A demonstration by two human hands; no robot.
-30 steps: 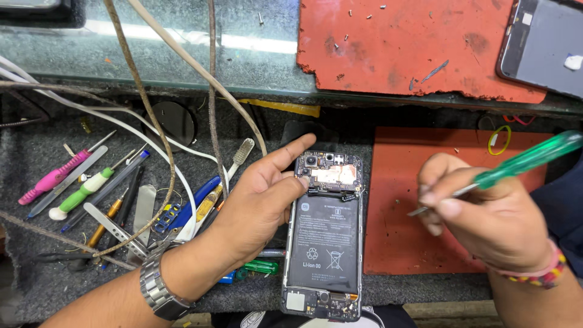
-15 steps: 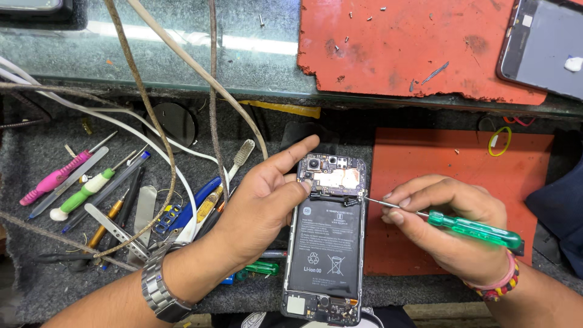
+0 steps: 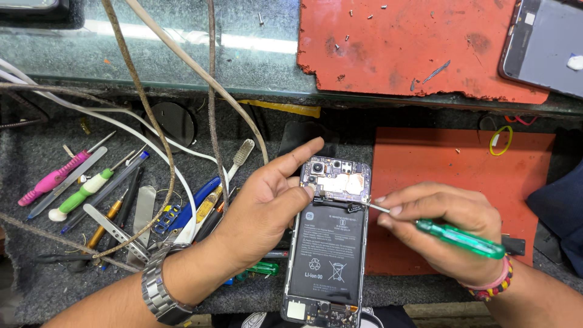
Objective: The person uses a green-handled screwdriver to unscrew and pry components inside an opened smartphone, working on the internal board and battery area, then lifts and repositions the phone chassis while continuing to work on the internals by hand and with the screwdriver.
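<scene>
Tabletop [image 3: 36, 291] of dark, gritty fabric carries everything, and the opened phone [image 3: 330, 237] serves as the landmark. Two red mats lie beyond it: one ragged-edged mat [image 3: 413, 48] far above the phone on the glass ledge, one smooth mat [image 3: 461, 176] just right of the phone. A second phone [image 3: 546, 48] rests face down above and far right of the opened one.

One opened phone lies back-off near the tabletop's front edge, its black battery [image 3: 328, 255] filling the middle and one circuit board [image 3: 335, 179] with camera lenses at the top. It looks light, stiff and thin; the exposed board and flex connectors look fragile, so the safe hold seems to be the side frame, not the internals.

Left hand [image 3: 261, 212] steadies the phone's left edge, its fingers [image 3: 303, 191] spread and pressing on the frame beside the board. Right hand [image 3: 443, 225] is to the phone's right, its fingers pinched closed around one green-handled screwdriver [image 3: 461, 238], whose tip touches the strip between board and battery.

Left of the phone lies a scatter of hand tools, including one pink-handled driver [image 3: 51, 179] and one toothbrush [image 3: 240, 155]; the rest overlap too much to count. Several cables [image 3: 139, 97] cross above them.
</scene>
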